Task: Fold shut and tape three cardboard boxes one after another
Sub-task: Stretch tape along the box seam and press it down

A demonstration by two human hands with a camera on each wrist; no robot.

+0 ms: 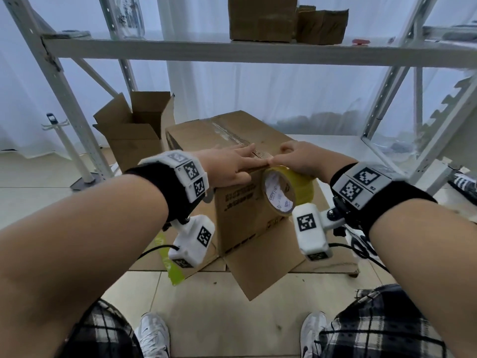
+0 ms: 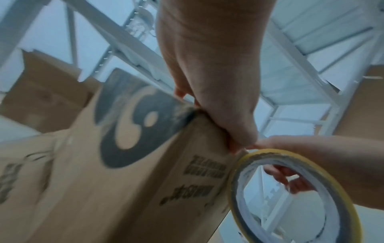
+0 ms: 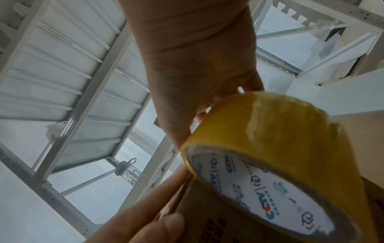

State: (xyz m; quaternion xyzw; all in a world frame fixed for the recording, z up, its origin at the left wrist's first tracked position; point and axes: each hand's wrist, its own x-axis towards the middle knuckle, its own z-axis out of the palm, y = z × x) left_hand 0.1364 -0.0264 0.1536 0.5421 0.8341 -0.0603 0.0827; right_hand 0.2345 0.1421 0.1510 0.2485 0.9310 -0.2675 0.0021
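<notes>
Left hand [image 1: 227, 165] lies flat on the box [image 1: 232, 135] top; right hand [image 1: 299, 157] clasps the tape [image 1: 286, 189] at the box's near edge.

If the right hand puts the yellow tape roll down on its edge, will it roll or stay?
The tape roll is a round ring, so on edge it would probably roll. Its flat sides suggest it stays put lying down. The wound band looks thick, so likely stiff, not floppy.

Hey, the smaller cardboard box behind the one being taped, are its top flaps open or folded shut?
Open. In the head view the smaller box has its flaps standing up and splayed outward, with the inside visible, unlike the closed box in front.
</notes>
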